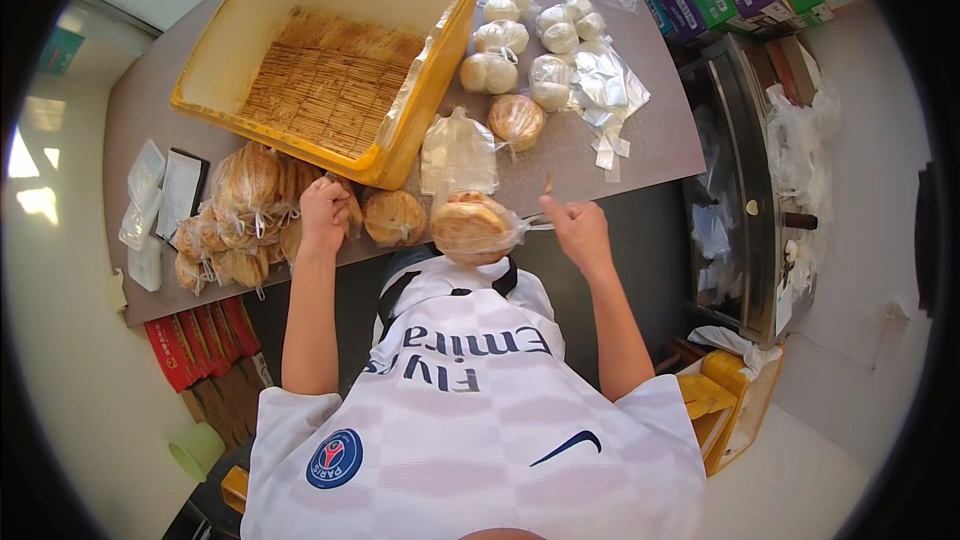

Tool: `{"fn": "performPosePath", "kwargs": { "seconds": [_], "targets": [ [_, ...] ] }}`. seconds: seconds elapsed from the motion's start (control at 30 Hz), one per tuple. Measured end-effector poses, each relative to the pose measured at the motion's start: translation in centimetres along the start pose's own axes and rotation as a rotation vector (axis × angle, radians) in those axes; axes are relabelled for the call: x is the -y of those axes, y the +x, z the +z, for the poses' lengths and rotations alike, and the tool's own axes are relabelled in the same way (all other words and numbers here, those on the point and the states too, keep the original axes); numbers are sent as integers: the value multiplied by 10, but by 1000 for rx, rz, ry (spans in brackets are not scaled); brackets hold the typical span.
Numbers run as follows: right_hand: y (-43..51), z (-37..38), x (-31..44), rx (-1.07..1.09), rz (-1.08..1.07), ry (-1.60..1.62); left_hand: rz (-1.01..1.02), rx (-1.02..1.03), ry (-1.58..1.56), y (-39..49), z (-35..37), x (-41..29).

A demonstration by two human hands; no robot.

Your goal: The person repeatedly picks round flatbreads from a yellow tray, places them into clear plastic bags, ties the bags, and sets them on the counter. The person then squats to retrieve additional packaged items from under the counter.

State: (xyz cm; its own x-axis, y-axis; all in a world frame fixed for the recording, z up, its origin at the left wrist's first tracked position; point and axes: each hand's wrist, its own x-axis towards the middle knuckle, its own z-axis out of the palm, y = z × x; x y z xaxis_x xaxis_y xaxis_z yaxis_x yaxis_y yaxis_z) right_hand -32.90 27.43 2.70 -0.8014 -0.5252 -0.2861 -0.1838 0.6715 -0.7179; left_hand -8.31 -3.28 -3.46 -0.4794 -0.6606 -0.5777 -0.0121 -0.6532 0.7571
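My right hand (581, 232) grips the white handles of a clear plastic bag of round flatbreads (472, 225). That bag hangs at the table's front edge, blurred, close to my body. My left hand (324, 211) is curled closed on a bagged flatbread (351, 208), seen edge-on; the fingers partly hide where they hold it. Between the two hands another bagged flatbread (394, 217) lies near the table edge. To the left of my left hand is a pile of bagged flatbreads (251, 184). Behind the hanging bag lies a stack of flat clear plastic bags (459, 154).
A yellow foam box (427, 109) with a slatted mat inside stands on the table (660, 142). Bagged white buns (499, 37), one bagged flatbread (516, 122) and loose bags (604, 82) lie right. Plastic containers (142, 195) and a clipboard (180, 191) lie left.
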Motion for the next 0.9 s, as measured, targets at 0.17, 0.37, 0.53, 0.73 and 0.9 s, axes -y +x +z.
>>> {"fn": "performPosePath", "kwargs": {
  "seconds": [0.17, 0.37, 0.53, 0.73, 0.9],
  "targets": [
    [48, -18, -10, 158, -17, -46, 65, 390, 459, -41, 74, 17],
    [123, -27, -37, -127, -72, -300, -54, 515, 570, -66, 92, 49],
    [142, -34, -38, -180, 104, -575, -40, 268, 536, -61, 32, 67],
    [149, 46, -42, -5, -13, -601, -173, 51, 399, -74, -7, 73],
    [161, 119, -93, -13, -86, -693, -163, -72, 256, -92, -22, 81]
  ]
}}
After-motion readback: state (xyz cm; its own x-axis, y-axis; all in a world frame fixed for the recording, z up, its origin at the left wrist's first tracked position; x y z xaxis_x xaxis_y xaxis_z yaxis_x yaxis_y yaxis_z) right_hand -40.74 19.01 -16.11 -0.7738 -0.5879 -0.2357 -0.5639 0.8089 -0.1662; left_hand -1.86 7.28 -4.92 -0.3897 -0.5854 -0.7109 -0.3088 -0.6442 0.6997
